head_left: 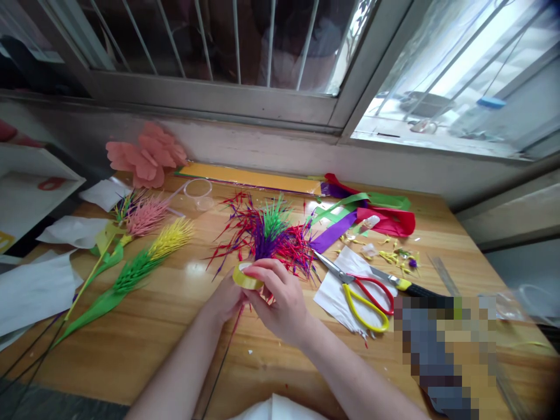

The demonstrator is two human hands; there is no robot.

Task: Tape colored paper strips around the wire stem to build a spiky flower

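Note:
My two hands meet at the middle of the wooden table [175, 326]. My right hand [280, 300] grips a small roll of yellow tape [245, 276] with its fingers curled over it. My left hand [225, 300] is closed beside it, touching the roll and a thin dark wire stem [219, 373] that runs toward me. Just beyond them lies a pile of red, purple and green spiky paper pieces [266, 233].
Finished paper wheat-like flowers [144, 251] in pink, yellow and green lie at the left, a pink paper flower [146, 157] behind. Scissors [361, 289] and a utility knife [405, 284] lie at the right, with colored paper strips [367, 213], a clear cup [198, 191] and white paper sheets [30, 291].

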